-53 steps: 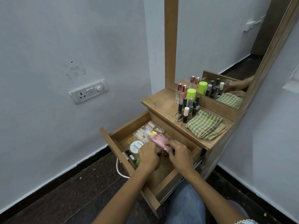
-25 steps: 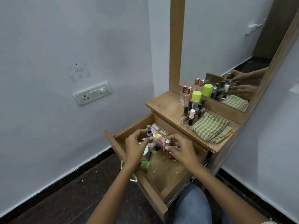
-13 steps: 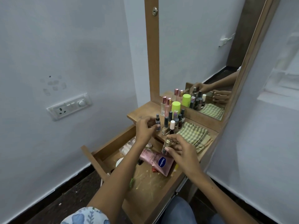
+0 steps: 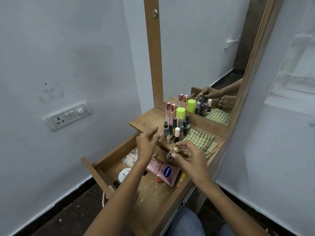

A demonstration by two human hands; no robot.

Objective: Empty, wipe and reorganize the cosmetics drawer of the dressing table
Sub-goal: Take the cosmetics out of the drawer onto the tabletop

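At the centre of the frame a small gold-capped glass bottle [image 4: 172,152] is pinched by the right hand [image 4: 190,157] above the open wooden drawer [image 4: 153,189], while the left hand [image 4: 148,142] is held empty, fingers apart.

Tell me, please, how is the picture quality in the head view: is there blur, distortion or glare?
Head view: wide-angle bending, the mirror frame leans and curves; light soft and even, no strong glare; left hand fingertips slightly motion-blurred; right hand and its small bottle fairly sharp; right wall smeared at the edge.
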